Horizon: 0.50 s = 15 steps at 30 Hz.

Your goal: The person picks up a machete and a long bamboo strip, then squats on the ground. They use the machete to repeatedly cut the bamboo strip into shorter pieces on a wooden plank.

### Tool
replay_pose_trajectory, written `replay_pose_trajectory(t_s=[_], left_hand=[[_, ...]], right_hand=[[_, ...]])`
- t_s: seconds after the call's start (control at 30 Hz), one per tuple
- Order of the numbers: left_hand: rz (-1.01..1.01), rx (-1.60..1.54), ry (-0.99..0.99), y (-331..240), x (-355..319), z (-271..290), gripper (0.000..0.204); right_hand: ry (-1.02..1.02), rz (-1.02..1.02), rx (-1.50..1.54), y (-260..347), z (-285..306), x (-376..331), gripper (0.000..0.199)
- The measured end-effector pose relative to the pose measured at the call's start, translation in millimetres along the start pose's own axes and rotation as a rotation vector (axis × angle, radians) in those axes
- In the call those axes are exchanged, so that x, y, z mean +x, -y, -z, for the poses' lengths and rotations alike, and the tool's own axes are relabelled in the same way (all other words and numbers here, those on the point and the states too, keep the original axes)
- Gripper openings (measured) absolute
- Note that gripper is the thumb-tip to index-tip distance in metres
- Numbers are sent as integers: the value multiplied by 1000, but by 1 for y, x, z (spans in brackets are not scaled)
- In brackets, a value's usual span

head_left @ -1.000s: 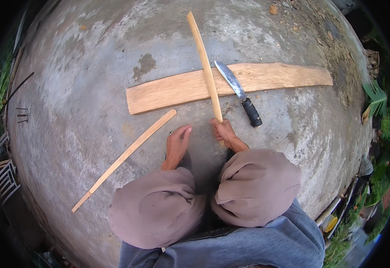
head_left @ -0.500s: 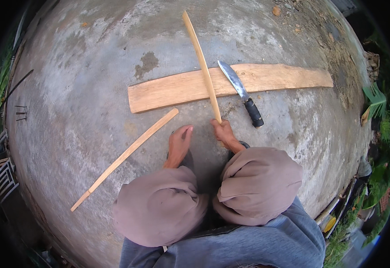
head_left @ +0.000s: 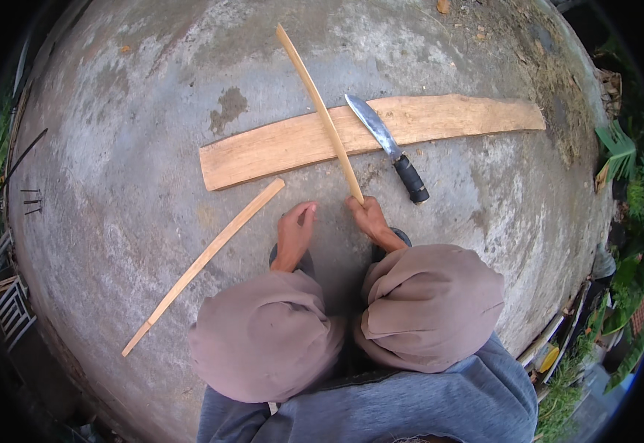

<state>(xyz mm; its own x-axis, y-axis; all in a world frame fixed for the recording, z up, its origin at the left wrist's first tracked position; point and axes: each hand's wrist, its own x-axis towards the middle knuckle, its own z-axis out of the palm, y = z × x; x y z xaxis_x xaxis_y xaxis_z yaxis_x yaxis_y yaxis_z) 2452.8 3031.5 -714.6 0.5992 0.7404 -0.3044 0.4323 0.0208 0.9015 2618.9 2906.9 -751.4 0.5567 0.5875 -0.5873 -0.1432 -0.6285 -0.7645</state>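
Observation:
My right hand [head_left: 370, 220] grips the near end of a thin wooden strip [head_left: 320, 109], which points away and slightly left, passing over a wide wooden plank [head_left: 270, 153]. My left hand [head_left: 294, 232] hovers just left of it, fingers curled in and thumb against them, with nothing visible inside. Right of the held strip, a large knife [head_left: 382, 131] has its blade across the plank and its black-wrapped handle on the concrete. A second wooden strip [head_left: 204, 262] lies slantwise to the left of my left hand.
Rough concrete ground [head_left: 130, 199] spreads all round, with a dark stain [head_left: 229, 109] beyond the plank. My two covered knees [head_left: 432, 306] rise close in front. Green plants [head_left: 621, 159] line the right edge, and a white metal grille [head_left: 13, 310] stands at the left.
The view has shifted slightly, so the plank, knife and loose strip appear a little displaced. The held strip's far end sits slightly further left. My right hand keeps its grip.

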Motion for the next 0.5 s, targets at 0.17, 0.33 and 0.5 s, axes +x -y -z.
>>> replay_pose_trajectory(t_s=[0.17, 0.33, 0.5], left_hand=[[-48, 0, -9, 3, 4, -3, 24], [3, 44, -12, 7, -2, 5, 25], [0, 23, 29, 1, 4, -10, 25]], right_hand=[[-19, -34, 24, -1, 6, 6, 51], [22, -142, 53, 20, 3, 4, 49], [-10, -61, 106, 2, 16, 9, 48]])
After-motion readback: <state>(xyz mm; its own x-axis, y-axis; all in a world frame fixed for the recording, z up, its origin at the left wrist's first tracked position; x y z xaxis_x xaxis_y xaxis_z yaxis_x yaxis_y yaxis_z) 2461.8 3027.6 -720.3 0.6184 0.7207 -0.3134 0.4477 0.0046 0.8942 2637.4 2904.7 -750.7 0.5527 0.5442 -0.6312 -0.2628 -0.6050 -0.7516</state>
